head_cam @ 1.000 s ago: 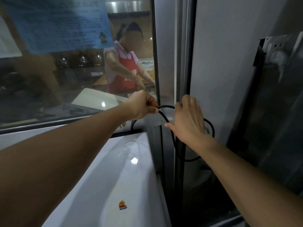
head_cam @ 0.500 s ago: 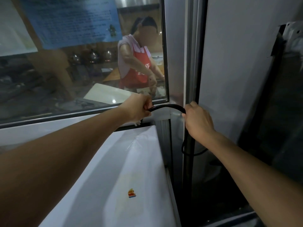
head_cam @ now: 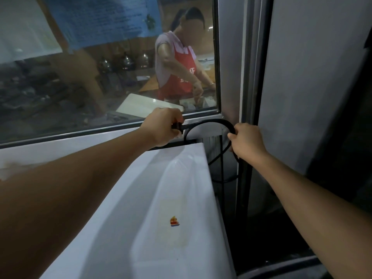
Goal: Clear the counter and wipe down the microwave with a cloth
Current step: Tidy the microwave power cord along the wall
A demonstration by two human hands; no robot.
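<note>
The white top of the microwave (head_cam: 141, 198) fills the lower middle, with a small coloured sticker (head_cam: 174, 221) on it. Behind its back right corner a black power cord (head_cam: 211, 121) arches between my hands and loops down into the gap beside the appliance. My left hand (head_cam: 163, 127) grips the cord's plug end just below the window sill. My right hand (head_cam: 246, 141) grips the cord further along, at the right of the arch. No cloth is in view.
A glass window (head_cam: 100, 77) with a blue paper notice (head_cam: 104, 19) stands right behind the microwave; a person in a red apron (head_cam: 179, 63) works beyond it. A grey metal frame (head_cam: 247, 77) and a grey wall panel (head_cam: 314, 87) close in the right side.
The view has shifted, so the hands sit lower and farther right in frame. The cord's arch between them has widened, and my right hand now grips it lower beside the frame.
</note>
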